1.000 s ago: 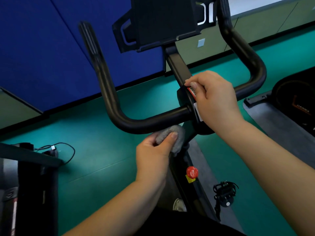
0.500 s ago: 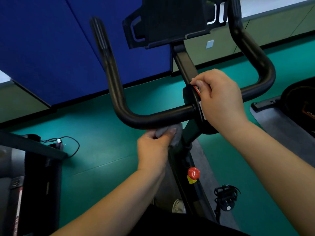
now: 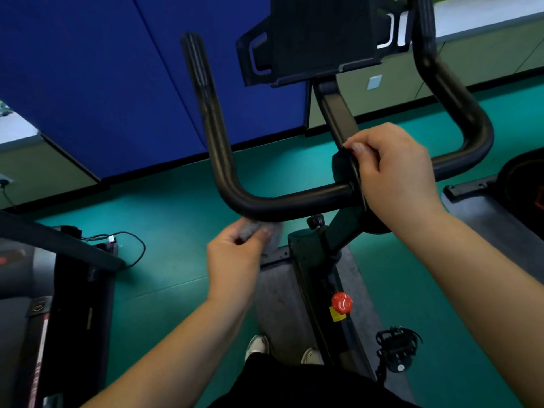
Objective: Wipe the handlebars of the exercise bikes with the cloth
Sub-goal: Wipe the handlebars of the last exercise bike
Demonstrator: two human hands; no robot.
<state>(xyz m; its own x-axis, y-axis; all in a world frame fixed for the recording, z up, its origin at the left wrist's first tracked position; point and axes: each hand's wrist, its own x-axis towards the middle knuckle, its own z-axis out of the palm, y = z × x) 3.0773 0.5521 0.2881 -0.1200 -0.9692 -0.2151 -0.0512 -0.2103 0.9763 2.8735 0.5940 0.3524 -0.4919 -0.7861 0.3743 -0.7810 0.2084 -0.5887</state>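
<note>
Teal floor (image 3: 176,278) bounded at far edge by blue wall panel (image 3: 103,83). Black cable (image 3: 132,245) looped near left edge; grey mat (image 3: 279,304) at centre. Red knob (image 3: 341,302) and black pedal (image 3: 397,348) toward near edge.

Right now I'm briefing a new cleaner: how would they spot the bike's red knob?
Start at the black handlebar and follow the bike's dark frame down toward the floor. Partway down sits the red knob, with a yellow tag just below it. It is the only bright red part on the frame; the adjuster knob higher up is black.
</note>
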